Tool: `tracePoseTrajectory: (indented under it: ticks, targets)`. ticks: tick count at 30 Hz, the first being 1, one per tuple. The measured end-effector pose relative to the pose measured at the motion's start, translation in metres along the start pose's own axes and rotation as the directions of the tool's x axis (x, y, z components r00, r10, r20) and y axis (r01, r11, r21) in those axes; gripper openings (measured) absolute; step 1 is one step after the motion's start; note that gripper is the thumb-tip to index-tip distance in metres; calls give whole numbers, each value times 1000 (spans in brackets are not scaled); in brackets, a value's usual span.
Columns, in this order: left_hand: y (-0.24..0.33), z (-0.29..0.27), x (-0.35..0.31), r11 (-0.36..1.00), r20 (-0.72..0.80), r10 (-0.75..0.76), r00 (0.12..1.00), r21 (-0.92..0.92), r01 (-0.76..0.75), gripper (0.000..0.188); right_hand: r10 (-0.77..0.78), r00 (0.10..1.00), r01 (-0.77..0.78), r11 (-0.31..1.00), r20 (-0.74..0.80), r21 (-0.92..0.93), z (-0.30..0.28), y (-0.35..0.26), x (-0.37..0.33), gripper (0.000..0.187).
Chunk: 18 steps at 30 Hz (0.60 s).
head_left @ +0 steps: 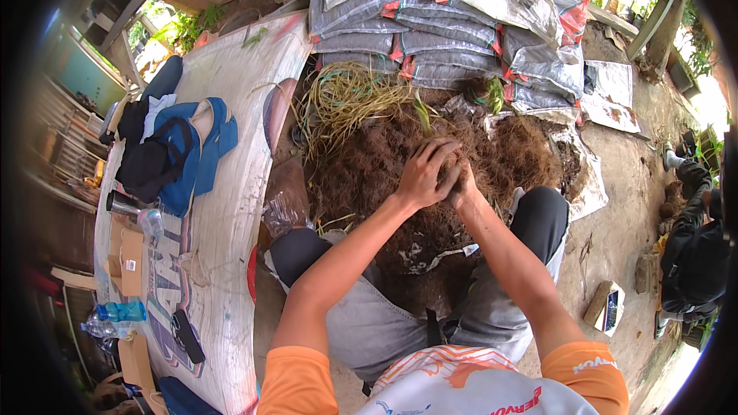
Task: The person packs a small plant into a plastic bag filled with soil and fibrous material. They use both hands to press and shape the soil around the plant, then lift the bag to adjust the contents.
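Note:
My left hand point(424, 174) and my right hand point(464, 184) are cupped together in front of me, fingers curled round a dark clump of brown fibre point(447, 172). Just above the fingers a green leafy shoot point(423, 115) sticks up; whether it grows from the clump I cannot tell. Beneath and around both hands spreads a heap of loose brown fibre point(354, 157), which looks like coconut husk. A tangle of yellow-green string-like strands point(350, 96) lies at the heap's far left.
Stacked grey sacks point(453, 38) stand behind the heap. On my left is a white board table point(231, 207) with a blue bag point(201, 150), a cardboard box point(129, 261) and plastic bottles point(115, 313). A block point(605, 307) lies on the concrete floor. Another person point(696, 246) is at far right.

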<state>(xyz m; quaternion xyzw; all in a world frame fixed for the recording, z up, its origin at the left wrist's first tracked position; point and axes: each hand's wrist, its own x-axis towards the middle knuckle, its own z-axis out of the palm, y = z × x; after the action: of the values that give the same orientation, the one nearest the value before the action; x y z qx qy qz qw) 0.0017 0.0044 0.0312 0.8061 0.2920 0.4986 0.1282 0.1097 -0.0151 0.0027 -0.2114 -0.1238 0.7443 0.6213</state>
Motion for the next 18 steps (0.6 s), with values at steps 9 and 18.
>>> tracePoseTrajectory:
  ticks: [9, 18]
  targets:
    - [-18, -8, -8, 949, 116, 254, 960, 162, -270, 27, 204, 976, -196, 976, -71, 96, 0, 0, 6, 33]
    - [-30, 10, -29, 977, 58, 150, 987, 146, -157, 34, 110, 985, -108, 994, -132, 26, -13, 1, 13, 37]
